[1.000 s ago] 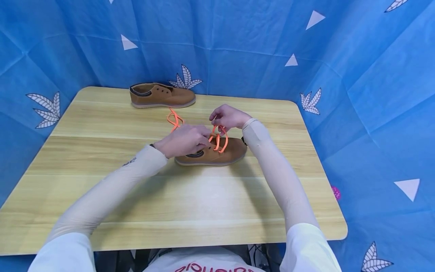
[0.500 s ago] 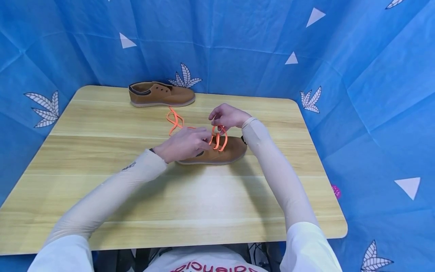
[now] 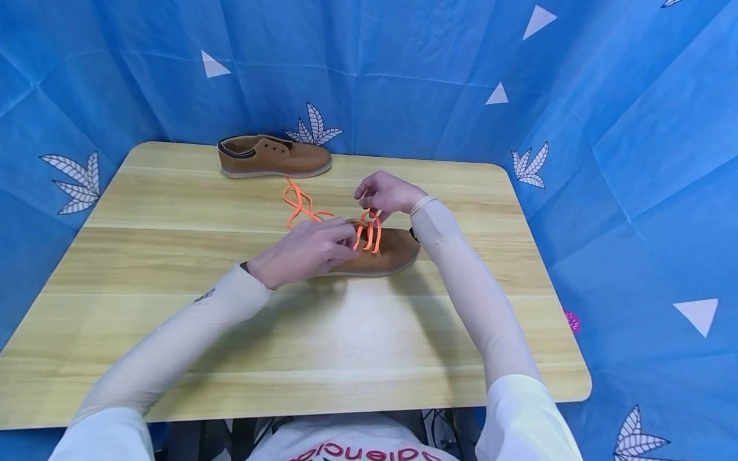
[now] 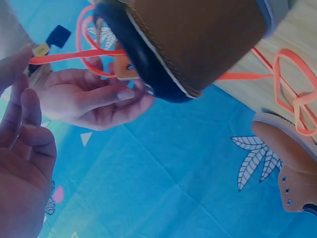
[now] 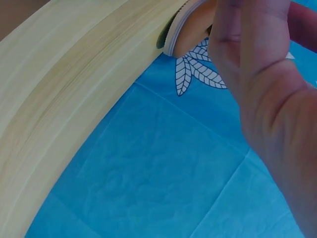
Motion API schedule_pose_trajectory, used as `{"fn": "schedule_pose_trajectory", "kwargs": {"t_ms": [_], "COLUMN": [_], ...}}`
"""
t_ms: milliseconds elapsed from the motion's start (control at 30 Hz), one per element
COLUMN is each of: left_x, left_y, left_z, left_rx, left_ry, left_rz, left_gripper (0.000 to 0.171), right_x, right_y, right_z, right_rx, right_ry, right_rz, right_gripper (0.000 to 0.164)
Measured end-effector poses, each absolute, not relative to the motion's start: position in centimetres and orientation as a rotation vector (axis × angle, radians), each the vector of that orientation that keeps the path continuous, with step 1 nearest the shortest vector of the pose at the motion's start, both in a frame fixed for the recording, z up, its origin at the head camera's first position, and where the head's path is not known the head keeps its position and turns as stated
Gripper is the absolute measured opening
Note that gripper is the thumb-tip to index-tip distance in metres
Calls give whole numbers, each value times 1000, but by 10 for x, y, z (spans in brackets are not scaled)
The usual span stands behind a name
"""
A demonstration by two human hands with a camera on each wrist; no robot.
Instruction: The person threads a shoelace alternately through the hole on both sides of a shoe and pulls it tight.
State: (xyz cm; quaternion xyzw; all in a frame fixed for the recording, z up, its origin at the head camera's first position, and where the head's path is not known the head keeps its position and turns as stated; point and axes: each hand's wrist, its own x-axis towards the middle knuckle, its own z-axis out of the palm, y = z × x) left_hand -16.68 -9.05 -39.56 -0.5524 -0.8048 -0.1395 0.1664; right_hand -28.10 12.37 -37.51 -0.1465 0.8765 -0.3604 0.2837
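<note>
Head view: a brown shoe (image 3: 398,250) lies lengthwise at centre, toe right, left hand (image 3: 305,250) over its heel, right hand (image 3: 391,192) above its orange lace (image 3: 369,236). Left wrist view: the left hand pinches the lace, upper left. Right wrist view: upper right, the right hand's grip cannot be told.

On the left wrist feed I see the left hand (image 4: 26,148) pinching an orange lace (image 4: 64,56) drawn straight to a brown shoe (image 4: 193,39). The right hand (image 4: 86,99) sits by its eyelet flap. Beyond, I make out lace loops near a second shoe (image 4: 281,144) with three eyelets showing.
</note>
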Motion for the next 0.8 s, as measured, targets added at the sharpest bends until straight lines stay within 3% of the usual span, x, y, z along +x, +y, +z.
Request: {"fn": "schedule_pose_trajectory", "kwargs": {"t_ms": [300, 800], "left_x": [-147, -128], "left_y": [-93, -96], "left_z": [-396, -395], "left_rx": [-1580, -1560], "left_ry": [-2203, -2114], "left_rz": [-407, -487], "left_gripper": [24, 24], "right_x": [-279, -273], "right_y": [131, 140], "right_z": [-379, -388], "right_rx": [-353, -319], "right_ry": [2346, 2281], "right_rz": [-1023, -1075], "right_gripper": [26, 30]}}
